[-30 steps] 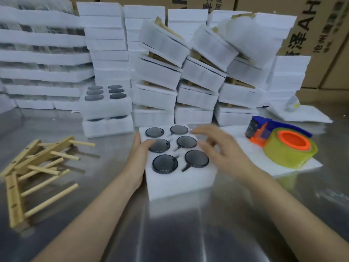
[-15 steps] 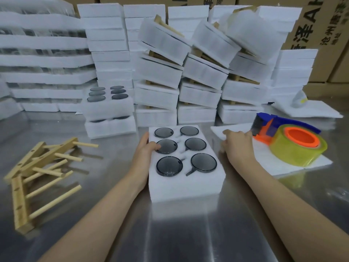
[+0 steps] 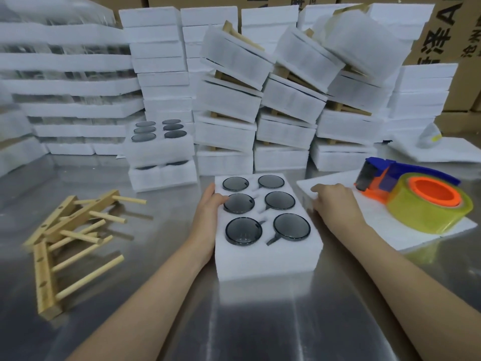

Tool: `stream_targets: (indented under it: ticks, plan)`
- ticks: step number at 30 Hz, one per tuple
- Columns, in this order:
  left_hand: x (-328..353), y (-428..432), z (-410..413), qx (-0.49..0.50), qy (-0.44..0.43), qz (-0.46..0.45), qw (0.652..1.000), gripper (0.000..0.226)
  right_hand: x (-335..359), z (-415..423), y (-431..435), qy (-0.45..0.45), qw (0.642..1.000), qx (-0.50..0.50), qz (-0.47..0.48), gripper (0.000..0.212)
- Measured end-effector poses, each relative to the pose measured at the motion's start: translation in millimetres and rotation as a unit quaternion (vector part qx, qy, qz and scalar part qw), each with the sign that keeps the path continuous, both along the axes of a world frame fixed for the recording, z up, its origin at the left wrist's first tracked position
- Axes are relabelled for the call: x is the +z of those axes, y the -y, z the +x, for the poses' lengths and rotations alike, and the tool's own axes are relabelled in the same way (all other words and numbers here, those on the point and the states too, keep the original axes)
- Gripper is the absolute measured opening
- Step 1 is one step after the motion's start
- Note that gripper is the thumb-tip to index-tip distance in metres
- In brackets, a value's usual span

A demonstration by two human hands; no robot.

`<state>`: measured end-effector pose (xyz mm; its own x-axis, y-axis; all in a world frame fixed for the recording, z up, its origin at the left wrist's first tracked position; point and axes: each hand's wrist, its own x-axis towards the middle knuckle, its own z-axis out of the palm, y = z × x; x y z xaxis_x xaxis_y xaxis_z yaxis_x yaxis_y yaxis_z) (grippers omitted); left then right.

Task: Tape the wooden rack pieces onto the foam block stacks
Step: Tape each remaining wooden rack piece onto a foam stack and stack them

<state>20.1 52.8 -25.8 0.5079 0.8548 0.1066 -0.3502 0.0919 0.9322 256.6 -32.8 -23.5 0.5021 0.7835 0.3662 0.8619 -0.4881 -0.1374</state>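
The right hand (image 3: 335, 204) has left its spread hover over the foam block (image 3: 268, 259) and now sits at the block's 3 o'clock, fingers curled over the near corner of the flat foam sheet (image 3: 385, 230); whether the thumb is under the sheet cannot be told. The left hand (image 3: 209, 214) has stayed put, gripping the block's 9 o'clock side with the thumb on top beside one of the six dark glass cups (image 3: 238, 203). This looks like fetching a cover sheet, so the block is probably about to be capped before any rack goes on. The wooden rack pieces (image 3: 65, 230) lie in a loose pile well apart at 9 o'clock on the steel table (image 3: 260, 321), untouched. The tape dispenser (image 3: 416, 201) rests on the same sheet at 3 o'clock and may slide if the sheet is lifted.
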Motion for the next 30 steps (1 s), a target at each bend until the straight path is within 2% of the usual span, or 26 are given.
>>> stream_targets:
  ticks: [2,5,8,11,13,16,18,20,22,24,25,27,30]
  plan:
    - [1.6,0.6,0.9,0.008,-0.003,-0.005,1.0,0.041,1.9,0.2,7.4,-0.062,0.987,0.031,0.143,0.03]
    - [3.9,1.2,2.4,0.021,0.006,-0.027,0.999,0.036,17.2,-8.7,26.2,-0.115,0.909,0.073,0.394,0.015]
    - [4.9,2.5,3.7,0.03,-0.007,-0.068,0.997,0.03,41.2,-35.6,34.8,-0.066,0.85,0.163,0.497,0.013]
    - [7.0,5.4,3.3,0.01,0.008,-0.109,0.994,0.04,56.7,-73.0,41.9,-0.029,0.822,0.328,0.464,0.011]
    - [7.5,4.4,2.1,0.016,0.043,-0.11,0.993,0.056,56.6,-92.3,50.1,-0.025,0.83,0.425,0.36,0.011]
    - [8.3,-0.3,-3.3,0.044,0.048,-0.099,0.993,0.054,46.1,-103.9,61.8,-0.081,0.864,0.467,0.169,0.013]
    - [9.8,2.2,-5.4,0.026,0.023,-0.089,0.995,0.041,44.0,-104.8,65.8,-0.177,0.858,0.454,0.161,0.015]
    - [10.5,6.0,-4.9,0.007,0.003,-0.065,0.998,0.025,49.0,-100.4,63.3,-0.282,0.835,0.404,0.244,0.02]
    - [12.7,11.3,-5.4,0.007,-0.021,-0.035,0.999,0.035,50.5,-88.6,56.5,-0.334,0.846,0.295,0.291,0.024]
    - [13.8,14.9,-6.8,0.007,-0.034,-0.017,0.999,0.036,45.2,-77.2,50.2,-0.395,0.865,0.201,0.235,0.032]
    - [13.8,16.3,-7.1,0.003,-0.045,-0.005,0.999,0.036,39.9,-72.4,48.0,-0.445,0.854,0.176,0.204,0.038]
    - [13.5,19.0,-7.1,-0.015,-0.058,0.016,0.998,0.037,31.0,-67.8,45.8,-0.554,0.798,0.144,0.188,0.042]
    - [12.8,20.8,-5.8,-0.039,-0.082,0.013,0.996,0.054,27.1,-59.6,46.3,-0.605,0.761,0.119,0.202,0.053]
